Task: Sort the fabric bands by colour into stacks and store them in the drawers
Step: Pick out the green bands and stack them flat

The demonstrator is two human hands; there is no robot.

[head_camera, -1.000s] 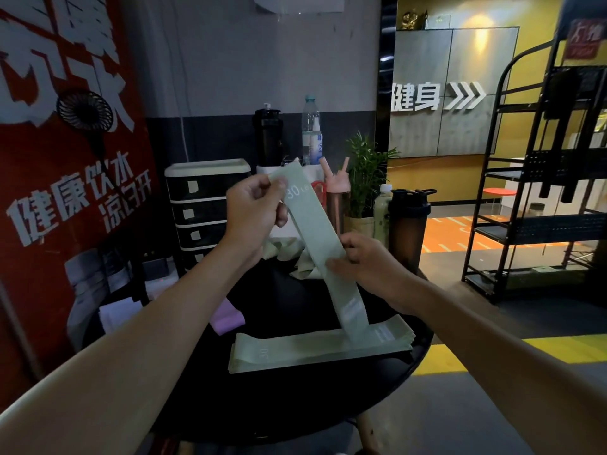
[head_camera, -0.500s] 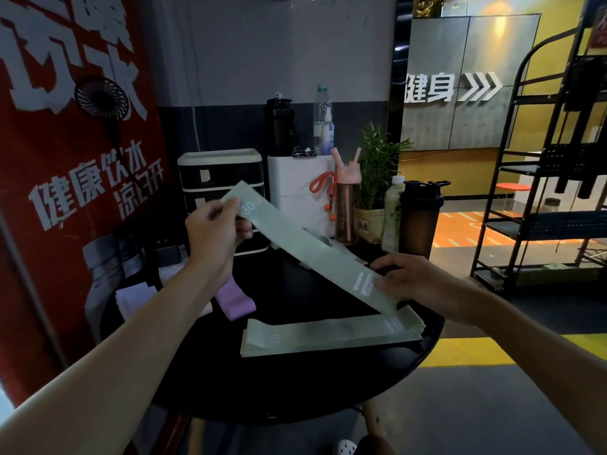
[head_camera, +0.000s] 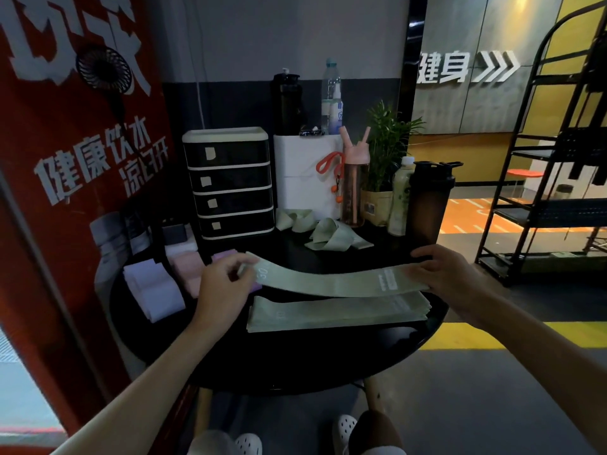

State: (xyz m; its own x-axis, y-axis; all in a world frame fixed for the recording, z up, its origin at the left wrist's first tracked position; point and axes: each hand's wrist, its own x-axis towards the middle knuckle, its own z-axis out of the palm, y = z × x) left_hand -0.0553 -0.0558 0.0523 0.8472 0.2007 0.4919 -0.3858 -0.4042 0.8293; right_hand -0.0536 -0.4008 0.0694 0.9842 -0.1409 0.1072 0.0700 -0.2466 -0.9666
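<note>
A pale green fabric band (head_camera: 328, 282) is stretched flat between my hands, just above a stack of green bands (head_camera: 335, 315) on the round black table (head_camera: 295, 359). My left hand (head_camera: 223, 287) pinches its left end, my right hand (head_camera: 450, 274) holds its right end. Loose green bands (head_camera: 325, 236) lie crumpled further back. On the left sit a white stack (head_camera: 152, 292), a pink stack (head_camera: 187, 270) and a purple stack (head_camera: 223, 257), partly hidden by my left hand. The black drawer unit (head_camera: 230, 182) stands at the back, all drawers closed.
Behind the bands stand a white box (head_camera: 305, 178), a pink bottle (head_camera: 354, 185), a potted plant (head_camera: 384, 178), a pale bottle (head_camera: 400, 195) and a dark shaker (head_camera: 428, 198). A red banner (head_camera: 65, 159) fills the left; a black metal rack (head_camera: 555, 178) stands at the right.
The green band went from held up steeply to nearly flat, lowered over the green stack. My left hand dropped down and leftward; my right hand moved to the band's right end.
</note>
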